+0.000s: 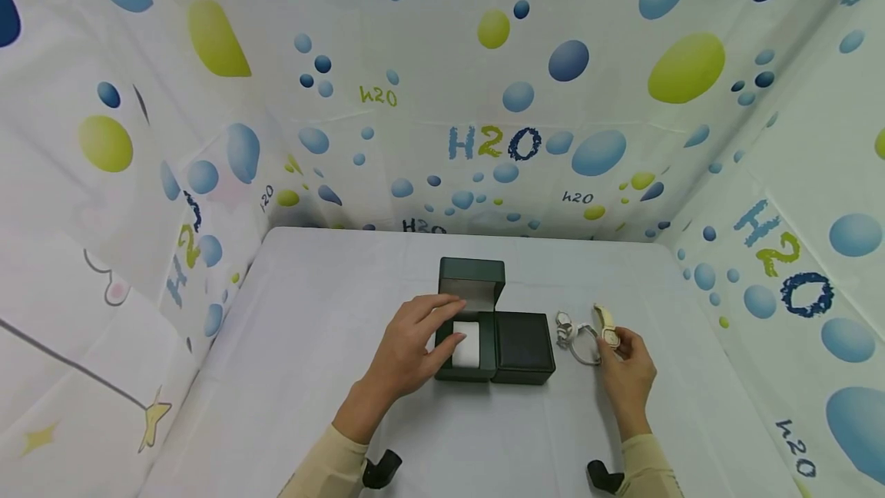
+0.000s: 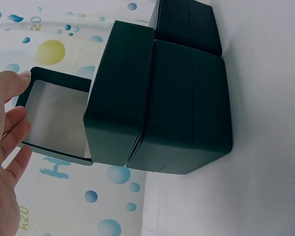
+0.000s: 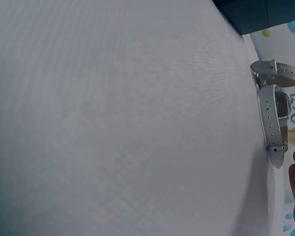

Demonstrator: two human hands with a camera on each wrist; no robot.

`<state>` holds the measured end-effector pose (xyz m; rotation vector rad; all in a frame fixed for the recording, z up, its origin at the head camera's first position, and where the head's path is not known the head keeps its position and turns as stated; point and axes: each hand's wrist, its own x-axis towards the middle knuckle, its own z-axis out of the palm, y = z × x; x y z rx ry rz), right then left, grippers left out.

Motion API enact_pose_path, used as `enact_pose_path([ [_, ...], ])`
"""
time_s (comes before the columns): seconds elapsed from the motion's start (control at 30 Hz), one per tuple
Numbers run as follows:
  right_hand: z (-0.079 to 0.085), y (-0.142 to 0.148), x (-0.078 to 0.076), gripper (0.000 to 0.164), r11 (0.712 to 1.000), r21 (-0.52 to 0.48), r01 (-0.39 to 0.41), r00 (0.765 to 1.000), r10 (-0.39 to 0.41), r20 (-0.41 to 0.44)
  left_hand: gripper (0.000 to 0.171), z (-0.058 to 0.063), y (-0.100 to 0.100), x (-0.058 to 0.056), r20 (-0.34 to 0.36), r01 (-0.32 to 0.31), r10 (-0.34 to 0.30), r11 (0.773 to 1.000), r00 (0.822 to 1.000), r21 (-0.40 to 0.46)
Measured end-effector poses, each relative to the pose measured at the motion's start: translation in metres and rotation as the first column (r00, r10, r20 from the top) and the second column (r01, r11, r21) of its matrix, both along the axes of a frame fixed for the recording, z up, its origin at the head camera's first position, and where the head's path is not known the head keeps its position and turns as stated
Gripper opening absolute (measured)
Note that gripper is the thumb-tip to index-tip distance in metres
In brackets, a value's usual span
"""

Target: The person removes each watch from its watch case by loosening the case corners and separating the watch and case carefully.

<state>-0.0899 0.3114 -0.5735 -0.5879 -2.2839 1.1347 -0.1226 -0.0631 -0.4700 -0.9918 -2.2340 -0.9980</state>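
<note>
A dark green watch box (image 1: 487,348) stands with its lid (image 1: 472,271) up, and a white cushion (image 1: 466,348) fills its inside. My left hand (image 1: 411,344) reaches over its left side, fingers loosely extended; in the left wrist view the fingertips overlap the edge of the raised lid (image 2: 61,81). Right of the boxes, my right hand (image 1: 631,375) pinches a cream-and-gold wristwatch (image 1: 610,335) between thumb and fingers, its strap pointing up. Close to it lie two pale-strapped watches, one looped watch (image 1: 586,348) and another watch (image 1: 564,327) further left.
A second watch box (image 1: 524,344), closed, stands directly against the right side of the open one. Beneath everything is a white-covered table (image 1: 332,290). Patterned curtains (image 1: 442,37) enclose the table at the back and both sides.
</note>
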Motion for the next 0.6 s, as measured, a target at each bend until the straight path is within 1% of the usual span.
enact_pose_path([
  [0.17, -0.003, 0.0014, 0.0005, 0.038, 1.0, 0.015, 0.004, 1.0, -0.004, 0.017, 0.05, -0.0004, -0.0004, -0.0001, -0.001, 0.001, -0.001, 1.0, 1.0, -0.002],
  [0.33, -0.003, 0.0027, 0.0011, 0.039, 1.0, 0.019, 0.019, 0.997, -0.02, 0.068, 0.05, -0.0005, -0.0007, -0.0001, 0.003, 0.004, -0.004, 1.0, 1.0, -0.003],
  [0.47, -0.0036, 0.0042, 0.0015, 0.04, 1.0, 0.016, 0.008, 0.996, -0.01, 0.085, 0.051, -0.0008, -0.0008, -0.0003, 0.004, 0.011, -0.011, 1.0, 1.0, 0.001],
  [0.6, -0.0058, 0.0056, 0.0019, 0.039, 0.999, 0.034, 0.002, 0.995, -0.005, 0.097, 0.052, -0.0012, -0.0008, -0.0003, 0.005, 0.014, -0.014, 1.0, 1.0, 0.003],
])
